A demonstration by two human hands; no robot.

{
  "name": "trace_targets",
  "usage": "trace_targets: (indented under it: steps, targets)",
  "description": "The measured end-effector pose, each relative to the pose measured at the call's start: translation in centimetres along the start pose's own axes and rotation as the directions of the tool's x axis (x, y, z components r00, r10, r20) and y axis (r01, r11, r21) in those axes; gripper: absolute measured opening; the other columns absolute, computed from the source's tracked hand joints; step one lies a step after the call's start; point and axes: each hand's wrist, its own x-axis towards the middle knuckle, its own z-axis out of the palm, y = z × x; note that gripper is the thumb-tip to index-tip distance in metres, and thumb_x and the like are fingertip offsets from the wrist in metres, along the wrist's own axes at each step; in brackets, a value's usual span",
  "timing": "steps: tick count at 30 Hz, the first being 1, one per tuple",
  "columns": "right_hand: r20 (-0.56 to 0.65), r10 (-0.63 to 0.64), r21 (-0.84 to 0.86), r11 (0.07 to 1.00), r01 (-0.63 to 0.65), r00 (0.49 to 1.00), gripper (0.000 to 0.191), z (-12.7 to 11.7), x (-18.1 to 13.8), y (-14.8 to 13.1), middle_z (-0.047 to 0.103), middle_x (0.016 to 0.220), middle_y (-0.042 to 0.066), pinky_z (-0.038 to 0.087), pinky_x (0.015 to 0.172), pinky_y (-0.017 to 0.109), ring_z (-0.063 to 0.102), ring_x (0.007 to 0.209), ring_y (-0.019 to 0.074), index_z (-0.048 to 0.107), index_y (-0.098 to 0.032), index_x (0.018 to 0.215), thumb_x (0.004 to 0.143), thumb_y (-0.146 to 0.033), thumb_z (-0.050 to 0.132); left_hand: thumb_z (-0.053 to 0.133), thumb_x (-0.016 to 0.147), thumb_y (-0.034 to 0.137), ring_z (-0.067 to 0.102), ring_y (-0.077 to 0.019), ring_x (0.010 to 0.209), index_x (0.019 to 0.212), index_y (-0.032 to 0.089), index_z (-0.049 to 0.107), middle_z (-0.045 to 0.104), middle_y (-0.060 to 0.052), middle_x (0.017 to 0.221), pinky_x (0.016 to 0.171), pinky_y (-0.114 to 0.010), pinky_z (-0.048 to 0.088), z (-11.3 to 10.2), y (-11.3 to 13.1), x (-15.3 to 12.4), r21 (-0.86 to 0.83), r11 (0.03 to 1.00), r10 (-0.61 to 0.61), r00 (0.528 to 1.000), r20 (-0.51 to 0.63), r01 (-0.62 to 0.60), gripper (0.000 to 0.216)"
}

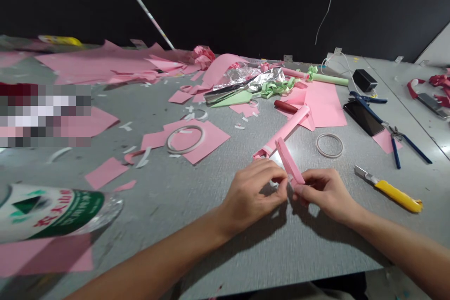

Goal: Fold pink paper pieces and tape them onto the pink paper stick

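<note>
And the right hand [325, 194] pinches the folded pink paper strip [290, 163] at its near end, long axis slanting away and leftward! The left hand [253, 192] sits just beside that end, thumb and forefinger closed together; whether on anything, I can't tell.

Left forearm [168, 254] bare, entering from 7 o'clock, aimed toward 2. Right forearm [397, 240] bare, entering from 4 o'clock, aimed toward 10. Left hand [256, 188] back upward, digits toward 3 o'clock, index arched over thumb, tips together, gap ringed between. Right hand [326, 192] digits toward 9 o'clock, thumb pressed against curled index in pinch. Both sets of fingertips near each other.
</note>
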Motion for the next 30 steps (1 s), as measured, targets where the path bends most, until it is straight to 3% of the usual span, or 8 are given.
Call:
trace_targets:
  steps: [4,9,15,19,24,26,28,30]
  targets:
    - [-0.020,-0.006,0.040,0.999,0.007,1.000,0.024,-0.7,0.2,-0.3,0.068,0.068,0.003,0.047,0.056,0.028,0.057,0.056,0.0133,0.071,-0.017,0.078,0.085,-0.038,0.080,0.063,0.089,0.010,0.065,-0.0155,0.066,0.079,0.021,0.065,0.071,0.001,0.073,0.067,-0.029,0.055,-0.9,-1.3,0.6,0.029,0.988,-0.147,0.986,-0.080,0.150,0.015]
    - [-0.087,-0.044,0.099,0.994,0.053,0.995,0.015,-1.8,0.7,-0.4,0.065,0.061,0.001,0.042,0.054,0.028,0.052,0.054,0.0125,0.068,-0.019,0.071,0.079,-0.028,0.076,0.069,0.088,0.016,0.065,-0.0158,0.065,0.081,0.022,0.071,0.071,0.002,0.072,0.064,-0.028,0.054,-1.7,-4.0,1.2,-0.048,0.907,-0.418,0.885,-0.208,0.417,0.009]
    - [0.047,-0.127,0.203,0.972,0.115,0.991,0.013,-3.4,1.4,0.3,0.062,0.059,-0.001,0.038,0.052,0.026,0.050,0.052,0.0114,0.066,-0.019,0.070,0.079,-0.026,0.074,0.064,0.081,0.013,0.068,-0.0202,0.104,0.102,0.023,0.074,0.072,-0.006,0.118,0.076,-0.028,0.053,-1.6,-4.9,1.6,-0.140,0.854,-0.520,0.813,-0.263,0.501,0.025]
    - [0.156,-0.141,0.205,0.973,0.108,0.978,0.011,-4.3,1.6,0.5,0.061,0.061,-0.002,0.036,0.052,0.025,0.048,0.052,0.0109,0.067,-0.019,0.073,0.079,-0.025,0.073,0.071,0.091,0.029,0.067,-0.0167,0.073,0.092,0.022,0.067,0.071,-0.001,0.084,0.066,-0.028,0.053,-1.6,-4.1,1.6,-0.447,0.699,-0.650,0.756,-0.070,0.559,0.008]
    - [0.211,-0.129,0.183,0.979,0.091,0.969,0.012,-4.9,1.8,0.7,0.058,0.060,-0.003,0.034,0.051,0.025,0.046,0.053,0.0114,0.064,-0.020,0.073,0.080,-0.025,0.071,0.070,0.095,0.032,0.049,-0.0099,0.046,0.059,0.020,0.050,0.052,0.004,0.049,0.058,-0.026,0.047,-1.4,-3.9,1.7,-0.530,0.572,-0.726,0.687,0.027,0.626,0.043]
    - [0.214,-0.128,0.180,0.980,0.090,0.968,0.012,-5.0,1.9,0.8,0.057,0.059,-0.003,0.034,0.051,0.025,0.045,0.053,0.0117,0.064,-0.020,0.072,0.080,-0.026,0.072,0.067,0.097,0.032,0.050,-0.0097,0.048,0.061,0.019,0.057,0.056,0.003,0.053,0.056,-0.025,0.045,-1.5,-3.8,1.8,-0.543,0.560,-0.738,0.675,0.017,0.626,0.040]
    - [0.212,-0.123,0.179,0.980,0.085,0.970,0.012,-5.1,2.1,0.8,0.057,0.059,-0.003,0.033,0.050,0.025,0.044,0.053,0.0121,0.064,-0.021,0.072,0.078,-0.027,0.072,0.068,0.095,0.031,0.058,-0.0111,0.055,0.086,0.019,0.072,0.069,0.000,0.074,0.054,-0.025,0.045,-1.6,-3.7,1.8,-0.590,0.528,-0.727,0.684,0.059,0.611,0.016]
    - [0.205,-0.108,0.163,0.984,0.075,0.973,0.011,-5.2,2.1,0.8,0.057,0.059,-0.002,0.033,0.050,0.026,0.044,0.053,0.0126,0.065,-0.021,0.071,0.077,-0.027,0.072,0.070,0.094,0.035,0.062,-0.0129,0.063,0.104,0.020,0.076,0.073,-0.003,0.086,0.056,-0.025,0.047,-1.7,-3.4,1.8,-0.608,0.508,-0.676,0.720,0.157,0.610,0.019]
